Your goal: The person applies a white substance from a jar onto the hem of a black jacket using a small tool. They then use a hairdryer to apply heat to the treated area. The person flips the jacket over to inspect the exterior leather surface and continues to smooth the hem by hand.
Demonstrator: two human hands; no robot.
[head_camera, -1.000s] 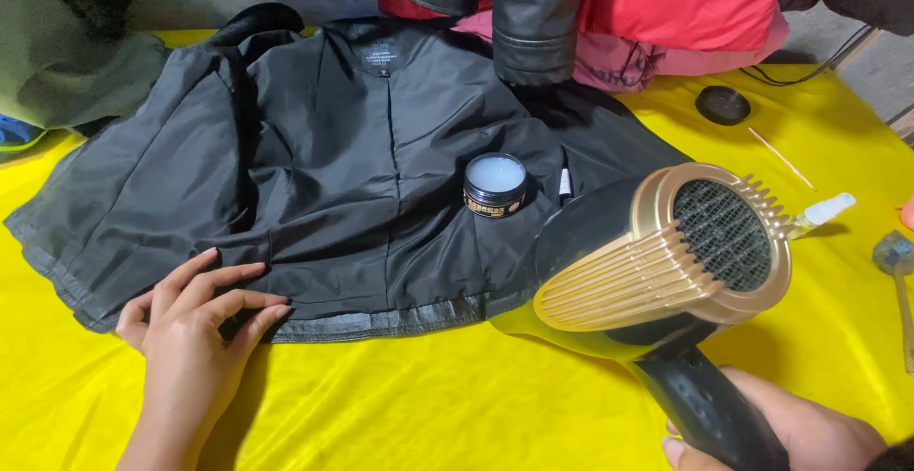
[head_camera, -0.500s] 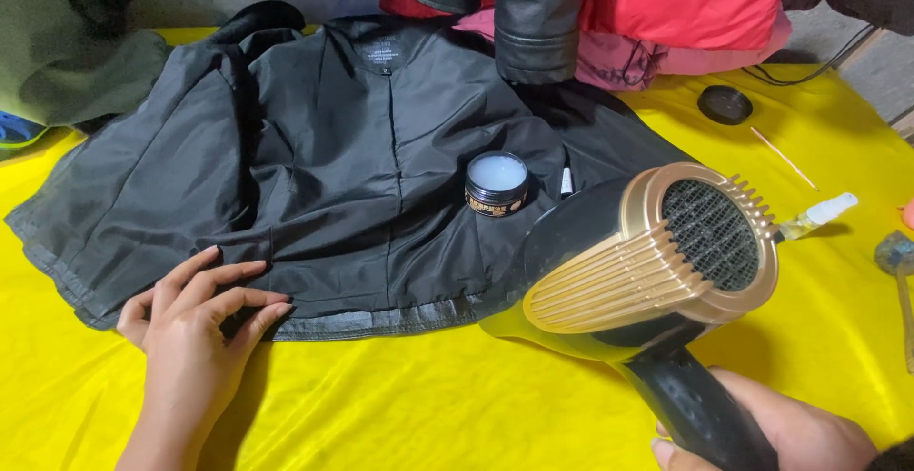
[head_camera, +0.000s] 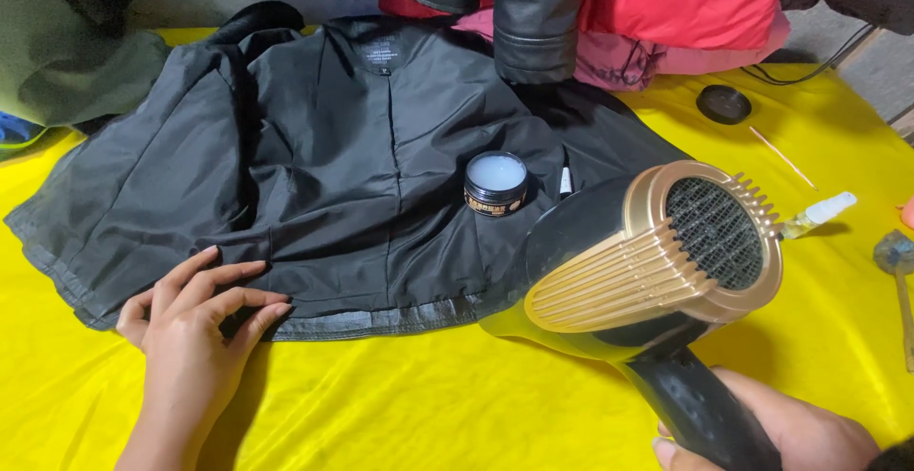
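Note:
A black jacket lies spread open, lining up, on a yellow cloth. My left hand rests flat with fingers apart on the jacket's lower hem at the left. My right hand grips the black handle of a black and gold hair dryer, whose rear grille faces up toward me and whose nozzle end points at the jacket. A small open round black jar of whitish paste stands on the lining, just left of the dryer.
A black jar lid and a thin stick lie at the back right. A small clear bottle lies behind the dryer. Red and pink garments and a black leather sleeve hang at the back.
The hair dryer has shifted slightly left and down toward the jacket's hem. My left hand has stayed in place.

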